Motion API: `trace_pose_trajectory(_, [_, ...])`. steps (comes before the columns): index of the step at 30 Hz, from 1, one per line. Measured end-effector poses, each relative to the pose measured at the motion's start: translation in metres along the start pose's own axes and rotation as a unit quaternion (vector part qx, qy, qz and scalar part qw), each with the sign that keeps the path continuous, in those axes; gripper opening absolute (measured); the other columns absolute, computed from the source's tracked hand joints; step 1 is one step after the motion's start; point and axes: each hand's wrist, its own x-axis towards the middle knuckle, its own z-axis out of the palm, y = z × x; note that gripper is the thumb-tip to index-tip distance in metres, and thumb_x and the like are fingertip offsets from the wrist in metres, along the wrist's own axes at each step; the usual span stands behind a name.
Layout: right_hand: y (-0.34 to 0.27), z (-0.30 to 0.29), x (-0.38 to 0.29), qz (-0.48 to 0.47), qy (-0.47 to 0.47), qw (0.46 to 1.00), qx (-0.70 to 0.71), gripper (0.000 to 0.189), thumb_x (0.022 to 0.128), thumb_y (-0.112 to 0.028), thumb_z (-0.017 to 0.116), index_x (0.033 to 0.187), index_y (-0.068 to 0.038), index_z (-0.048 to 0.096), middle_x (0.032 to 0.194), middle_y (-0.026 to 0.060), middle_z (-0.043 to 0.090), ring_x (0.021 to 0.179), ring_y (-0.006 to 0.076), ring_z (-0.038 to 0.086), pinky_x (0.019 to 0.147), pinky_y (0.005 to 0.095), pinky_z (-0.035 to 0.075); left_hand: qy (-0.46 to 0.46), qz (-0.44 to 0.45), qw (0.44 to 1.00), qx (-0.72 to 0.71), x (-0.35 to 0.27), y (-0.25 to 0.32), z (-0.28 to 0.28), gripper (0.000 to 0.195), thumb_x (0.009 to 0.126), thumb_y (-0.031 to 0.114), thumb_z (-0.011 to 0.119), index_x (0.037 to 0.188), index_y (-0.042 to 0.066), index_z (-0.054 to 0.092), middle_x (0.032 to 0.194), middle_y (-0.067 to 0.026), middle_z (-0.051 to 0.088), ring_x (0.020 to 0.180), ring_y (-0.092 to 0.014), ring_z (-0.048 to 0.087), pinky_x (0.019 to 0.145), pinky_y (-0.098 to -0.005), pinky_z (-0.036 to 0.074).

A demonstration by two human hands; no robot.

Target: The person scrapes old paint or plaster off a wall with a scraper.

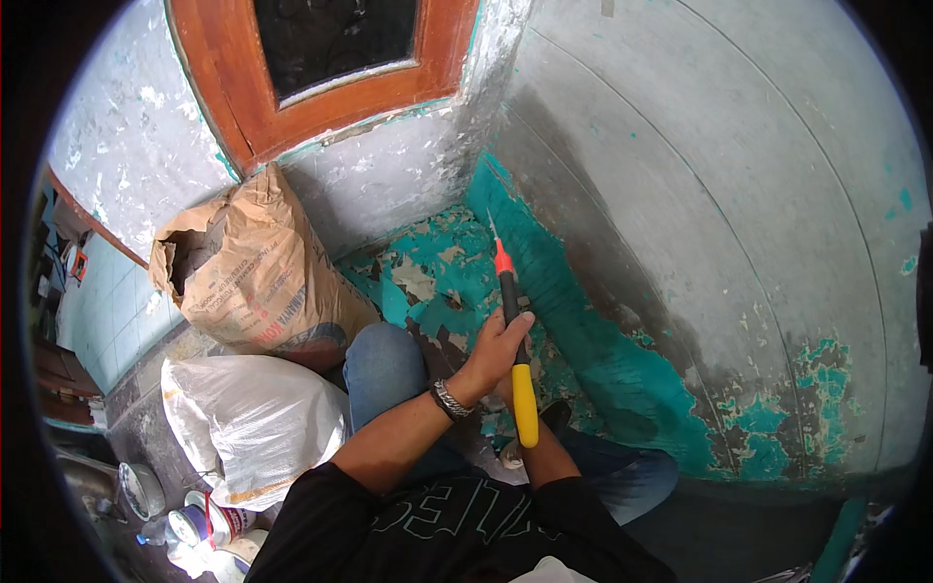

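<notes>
My left hand [498, 344], with a metal bracelet at the wrist, is closed around the black shaft of a long hand tool [525, 404]. The tool has a yellow grip end, a red collar and a thin pointed-looking metal end, perhaps a scraper blade seen edge-on. That tip points towards the teal strip of paint [539, 270] low on the right wall; contact cannot be made out. My right hand [504, 388] is low behind the left wrist and the tool, mostly hidden, so its grip is unclear. Loose paint flakes [415, 280] cover the floor ahead.
An opened paper cement bag [270, 284] leans at my left knee, beside a full white woven sack [255, 430]. Paint containers [191, 525] and a plastic bottle [153, 530] stand at lower left. A wooden window frame [350, 109] is set in the wall ahead. The grey wall [729, 218] closes off the right.
</notes>
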Motion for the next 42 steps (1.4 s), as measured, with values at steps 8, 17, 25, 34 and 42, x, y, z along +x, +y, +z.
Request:
trace_pose_trajectory(8, [0.039,0.001,-0.055,0.036,-0.164,0.954,0.25,0.027,0.082,-0.011,0.061,0.107,-0.002,0.058,0.083,0.0153,0.061,0.08,0.0251,0.06,0.07,0.0347,0.045,0.033,0.01,0.992,0.119,0.002,-0.004,0.001,0.02,0.092,0.026,0.051,0.089,0.008,0.043,0.069,0.0014,0.047,0.06,-0.007,0.046,0.055,-0.023,0.04])
trace_pose_trajectory(17, [0.004,-0.031,-0.052,-0.227,-0.281,0.931,-0.044,0.041,0.08,-0.014,0.063,0.118,-0.003,0.054,0.105,0.0145,0.061,0.094,0.0276,0.061,0.08,0.0369,0.047,0.091,0.051,0.98,0.171,0.016,-0.028,0.001,0.027,0.092,0.03,0.05,0.092,0.004,0.042,0.069,-0.005,0.051,0.062,-0.016,0.052,0.056,-0.0307,0.042])
trace_pose_trajectory(25, [-0.103,-0.169,-0.048,0.211,-0.266,0.761,0.553,0.054,0.088,-0.029,0.053,0.13,0.0,0.038,0.116,0.0137,0.052,0.096,0.0216,0.057,0.074,0.031,0.048,0.131,0.067,0.923,0.356,0.011,-0.012,0.015,0.037,0.09,0.029,0.049,0.106,-0.001,0.035,0.073,-0.0193,0.059,0.071,-0.04,0.06,0.062,-0.048,0.044])
trace_pose_trajectory(34, [-0.152,-0.167,-0.029,0.029,-0.122,0.904,0.409,0.037,0.092,-0.02,0.046,0.123,0.0,0.041,0.087,0.0041,0.052,0.061,0.0079,0.049,0.053,0.0229,0.042,0.016,0.072,0.943,0.324,0.043,0.013,0.029,0.041,0.09,0.028,0.05,0.11,-0.003,0.031,0.082,-0.0194,0.056,0.076,-0.031,0.06,0.065,-0.0409,0.046])
trace_pose_trajectory(42, [-0.133,-0.179,0.021,0.026,-0.145,0.92,0.362,0.033,0.092,-0.018,0.049,0.118,0.001,0.047,0.085,0.0049,0.054,0.066,0.0086,0.049,0.056,0.0249,0.041,0.045,0.128,0.958,0.254,0.031,0.03,0.028,0.072,0.083,0.025,0.056,0.136,-0.006,0.017,0.111,-0.0278,0.053,0.103,-0.041,0.054,0.089,-0.0462,0.041])
